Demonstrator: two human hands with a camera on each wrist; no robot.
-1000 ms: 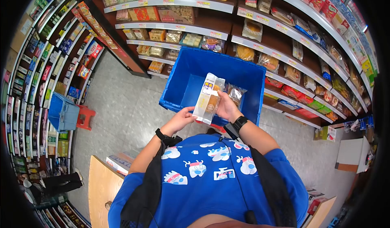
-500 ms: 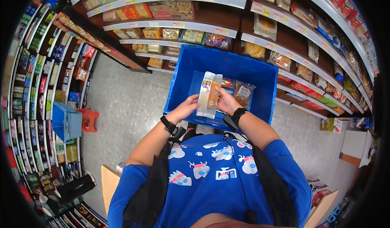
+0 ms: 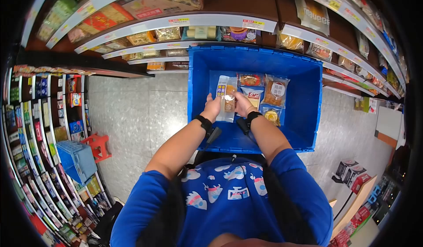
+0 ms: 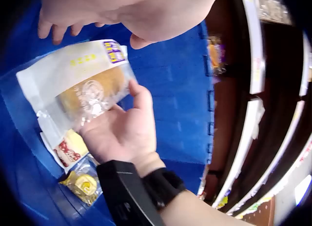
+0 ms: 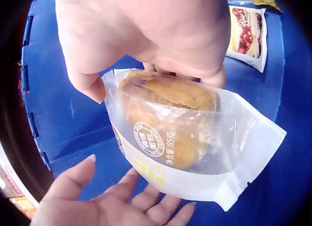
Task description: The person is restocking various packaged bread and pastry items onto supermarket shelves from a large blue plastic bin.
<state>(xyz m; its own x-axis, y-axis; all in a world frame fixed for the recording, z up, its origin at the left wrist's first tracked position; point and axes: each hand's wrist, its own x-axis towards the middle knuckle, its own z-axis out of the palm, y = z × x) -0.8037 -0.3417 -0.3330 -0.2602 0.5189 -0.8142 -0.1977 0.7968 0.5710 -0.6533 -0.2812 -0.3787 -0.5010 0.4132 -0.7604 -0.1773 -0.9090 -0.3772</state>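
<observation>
My right hand point(image 3: 243, 105) holds a packaged bread point(image 3: 227, 95) by its edge, thumb on one face and fingers behind. The bag is white and clear with purple and yellow print, and a brown bun shows through it. My left hand point(image 5: 117, 201) is at the bag's other side in the right wrist view, fingers loosely spread. Both hands are inside a blue crate point(image 3: 299, 128). Beside the bag lie a red-labelled pack point(image 3: 250, 79), a white pack with red fruit pictures point(image 5: 247, 32), a clear bread pack with a round label point(image 3: 275, 90) and a round yellow pastry pack point(image 3: 271, 114).
Shelves of packaged bread point(image 3: 319, 52) curve close along the crate's far side. To the left, a smaller blue basket point(image 3: 77, 161) sits by a red stool point(image 3: 99, 146), in front of more stocked shelves. Boxes point(image 3: 352, 174) stand on the grey floor at right.
My hands have gone lower into the crate with the packaged bread. The head view has tilted and come closer over the crate, showing more of the packs inside.
</observation>
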